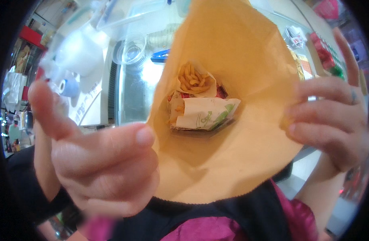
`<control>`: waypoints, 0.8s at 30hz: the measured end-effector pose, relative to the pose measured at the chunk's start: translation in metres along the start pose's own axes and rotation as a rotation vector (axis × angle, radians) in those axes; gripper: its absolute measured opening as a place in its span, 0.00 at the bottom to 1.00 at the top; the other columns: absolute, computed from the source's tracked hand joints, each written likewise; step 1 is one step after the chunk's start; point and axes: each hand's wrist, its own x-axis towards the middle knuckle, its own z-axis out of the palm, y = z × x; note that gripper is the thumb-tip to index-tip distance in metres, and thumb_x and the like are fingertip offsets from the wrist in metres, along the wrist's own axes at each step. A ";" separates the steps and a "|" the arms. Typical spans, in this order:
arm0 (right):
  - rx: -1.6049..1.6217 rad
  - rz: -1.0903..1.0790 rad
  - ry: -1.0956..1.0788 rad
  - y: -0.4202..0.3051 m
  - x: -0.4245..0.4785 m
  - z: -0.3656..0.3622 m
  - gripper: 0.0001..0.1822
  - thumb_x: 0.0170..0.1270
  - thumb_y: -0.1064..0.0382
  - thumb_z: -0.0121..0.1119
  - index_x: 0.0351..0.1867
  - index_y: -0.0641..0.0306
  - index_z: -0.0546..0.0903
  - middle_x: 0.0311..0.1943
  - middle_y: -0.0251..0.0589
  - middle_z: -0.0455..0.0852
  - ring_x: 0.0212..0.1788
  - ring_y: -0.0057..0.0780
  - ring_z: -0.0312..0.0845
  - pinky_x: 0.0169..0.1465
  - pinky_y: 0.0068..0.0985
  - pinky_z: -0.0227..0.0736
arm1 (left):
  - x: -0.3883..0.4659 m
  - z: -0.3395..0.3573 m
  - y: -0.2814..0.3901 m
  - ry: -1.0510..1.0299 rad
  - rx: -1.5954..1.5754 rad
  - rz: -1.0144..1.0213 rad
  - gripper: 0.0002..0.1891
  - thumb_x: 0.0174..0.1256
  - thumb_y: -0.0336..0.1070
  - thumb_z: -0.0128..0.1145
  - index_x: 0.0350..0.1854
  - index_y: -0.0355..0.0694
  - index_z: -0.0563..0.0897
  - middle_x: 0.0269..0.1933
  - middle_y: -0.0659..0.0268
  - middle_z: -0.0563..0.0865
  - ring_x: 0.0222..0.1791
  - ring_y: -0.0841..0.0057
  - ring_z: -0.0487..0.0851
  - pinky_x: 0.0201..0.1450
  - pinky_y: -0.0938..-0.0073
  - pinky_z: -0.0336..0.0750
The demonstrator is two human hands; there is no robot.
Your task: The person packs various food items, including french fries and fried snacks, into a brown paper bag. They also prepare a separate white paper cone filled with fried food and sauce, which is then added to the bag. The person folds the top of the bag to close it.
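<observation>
A brown kraft paper bag (262, 120) is held up with its mouth wide towards me. At the bottom of it lie french fries (192, 79) in a white paper sleeve and, nearer, a wrapped food item (207, 114) in white paper with green print. My left hand (106, 162) grips the bag's left edge, fingers curled and thumb raised. On the opposite side my right hand (329, 117) pinches the bag's right edge between thumb and fingers, one finger sticking up.
Beyond the bag is a glass-topped counter (133, 99) with clear plastic cups (131, 49) and a blue stapler (159, 56). A filled whitish plastic bag (79, 52) and a blue roll (69, 87) lie at the left. Small packets (295, 36) and red and green items (324, 54) are at the right.
</observation>
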 end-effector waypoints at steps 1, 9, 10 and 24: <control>0.047 0.002 0.010 -0.005 0.002 0.001 0.03 0.52 0.69 0.65 0.25 0.58 0.81 0.26 0.34 0.86 0.41 0.34 0.88 0.73 0.65 0.60 | -0.002 0.002 -0.001 -0.003 -0.011 -0.002 0.10 0.56 0.43 0.58 0.22 0.46 0.81 0.26 0.71 0.85 0.39 0.77 0.85 0.71 0.58 0.59; 0.296 -0.010 -0.163 -0.015 0.020 0.007 0.06 0.61 0.61 0.64 0.30 0.59 0.84 0.27 0.31 0.85 0.36 0.28 0.86 0.64 0.53 0.73 | -0.009 0.008 0.003 -0.026 -0.021 -0.032 0.16 0.63 0.48 0.54 0.24 0.41 0.82 0.28 0.69 0.86 0.36 0.81 0.85 0.64 0.68 0.63; 0.311 -0.015 -0.200 -0.014 0.024 0.011 0.05 0.62 0.61 0.64 0.31 0.58 0.84 0.28 0.31 0.86 0.37 0.29 0.86 0.63 0.51 0.73 | -0.011 0.008 0.004 -0.034 -0.028 -0.037 0.16 0.64 0.48 0.53 0.25 0.41 0.82 0.28 0.69 0.86 0.36 0.81 0.85 0.63 0.69 0.64; -0.086 0.012 -1.007 0.000 0.125 0.092 0.12 0.64 0.62 0.65 0.49 0.51 0.88 0.50 0.35 0.88 0.50 0.35 0.86 0.57 0.36 0.81 | -0.020 -0.012 0.006 0.079 -0.092 -0.047 0.28 0.75 0.55 0.46 0.28 0.33 0.83 0.30 0.65 0.88 0.30 0.87 0.83 0.50 0.86 0.73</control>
